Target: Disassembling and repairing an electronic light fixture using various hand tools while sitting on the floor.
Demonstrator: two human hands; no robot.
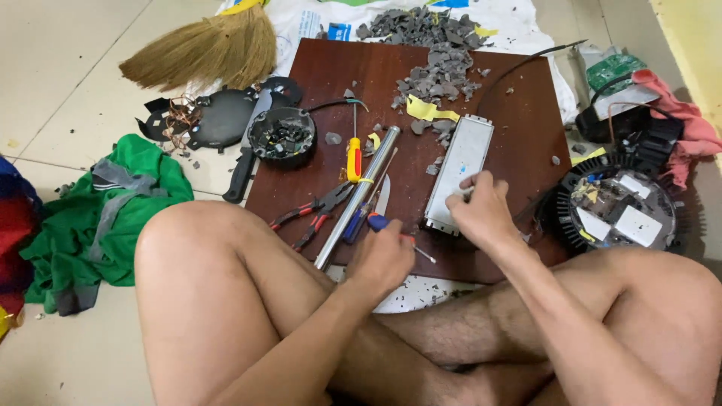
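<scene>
While the person sits cross-legged on the floor, a long silver metal box [460, 171] lies on the dark wooden board [519, 90] just ahead of both hands. Its long axis runs away from the person and leans a little to the right. The right hand [481, 210] is the nearer one: it rests on the box's near end, fingers curled narrow as if pinching something small, though what it pinches is too small to make out. The left hand [383, 259] sits just left of that near end, closed around a blue-handled screwdriver [387, 225] whose thin shaft points right, toward the box's near corner. Beside the left hand lie a steel tube [357, 197], red-handled pliers [312, 214] and a yellow screwdriver [353, 154]. Grey broken bits [440, 75] are scattered at the board's far side.
</scene>
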